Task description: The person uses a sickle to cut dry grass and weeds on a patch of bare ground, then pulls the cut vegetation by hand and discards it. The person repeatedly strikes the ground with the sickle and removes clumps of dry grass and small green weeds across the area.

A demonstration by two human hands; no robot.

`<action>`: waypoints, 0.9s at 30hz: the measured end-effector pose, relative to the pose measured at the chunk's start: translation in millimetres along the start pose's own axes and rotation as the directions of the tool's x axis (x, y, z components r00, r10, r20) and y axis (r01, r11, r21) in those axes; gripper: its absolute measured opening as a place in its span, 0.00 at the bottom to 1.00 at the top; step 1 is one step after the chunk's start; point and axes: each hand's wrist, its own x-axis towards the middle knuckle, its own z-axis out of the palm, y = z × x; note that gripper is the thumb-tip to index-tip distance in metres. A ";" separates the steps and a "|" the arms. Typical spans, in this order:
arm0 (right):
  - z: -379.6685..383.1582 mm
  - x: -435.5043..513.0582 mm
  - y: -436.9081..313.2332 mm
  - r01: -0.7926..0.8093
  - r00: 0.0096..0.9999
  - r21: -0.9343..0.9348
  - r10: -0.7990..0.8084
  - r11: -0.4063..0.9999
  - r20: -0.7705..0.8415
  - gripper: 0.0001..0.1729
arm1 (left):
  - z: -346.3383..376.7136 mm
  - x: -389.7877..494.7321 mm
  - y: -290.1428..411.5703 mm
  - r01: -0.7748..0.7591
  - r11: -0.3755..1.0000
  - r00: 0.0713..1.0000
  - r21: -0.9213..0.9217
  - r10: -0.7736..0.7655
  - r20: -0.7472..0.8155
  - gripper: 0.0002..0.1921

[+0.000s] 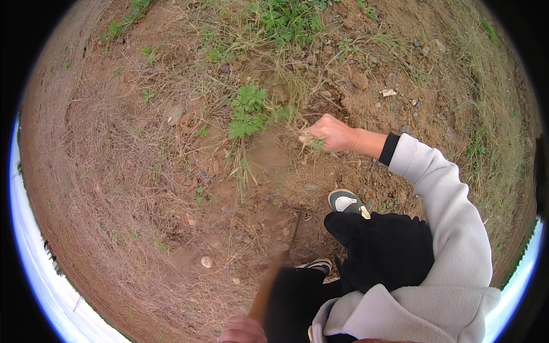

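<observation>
My right hand (328,133) is closed in a fist around thin, uprooted-looking weed stems (316,143), just above the bare soil. To its left grows a leafy green weed (248,112), with a tuft of grass (242,169) below it. At the bottom edge, my left hand (242,330), partly cut off, grips the wooden handle (265,296) of a hand tool. Its thin, dark metal end (296,231) points up toward the soil; motion blur hides its exact shape.
Dry grass (124,171) covers the sloping ground on the left. Near my knees are my two shoes (348,202). Stones lie about, among them a pale one (206,261) and a flat one (175,115). More green weeds (287,21) grow at the top.
</observation>
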 end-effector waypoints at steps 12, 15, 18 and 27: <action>47.9 48.5 -56.8 0.129 0.989 0.171 -0.140 0.977 0.054 0.14 | 1.3 -7.0 6.9 0.004 0.999 1.000 0.048 -0.005 0.030 0.17; 46.8 55.3 -65.6 0.159 0.983 0.185 -0.173 0.970 0.060 0.14 | 1.2 -6.7 7.5 0.018 0.999 0.999 0.039 -0.019 0.032 0.17; 53.6 67.0 -80.2 0.245 0.965 0.208 -0.260 0.947 0.046 0.14 | -0.4 -5.7 8.4 0.034 0.999 0.999 0.032 -0.036 0.040 0.17; 32.1 74.0 -89.3 0.147 0.989 0.348 -0.139 0.926 -0.047 0.09 | -12.3 -7.8 10.5 0.067 0.997 0.993 0.046 -0.071 0.089 0.17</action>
